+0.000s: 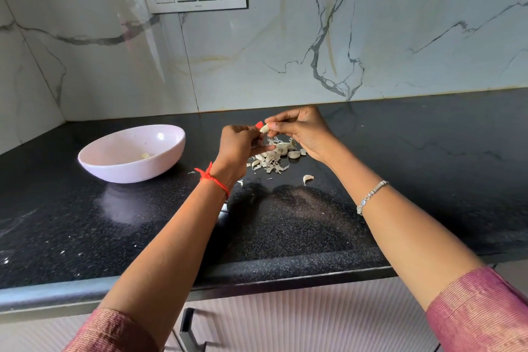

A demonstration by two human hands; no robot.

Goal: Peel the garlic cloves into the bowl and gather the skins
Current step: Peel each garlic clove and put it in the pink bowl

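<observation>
Bowl (128,172) is sitting far left on the tabletop (428,151), with one peeled clove (145,155) lying inside. Your left hand (238,146) is pinching the left end of the garlic clove (264,128), fingers (246,130) curling round it. The clove is hanging between both hands, just above the skins (271,162). Its long axis is seemingly running left to right, though it is mostly covered. Your right hand (303,128) is pinching the other end, fingers (280,118) closing on it, probably tugging skin. Your left hand is lying nearer the bowl, so the drop is looking like a leftward carry. One unpeeled clove (308,179) is waiting right of the heap, nearer you.
</observation>
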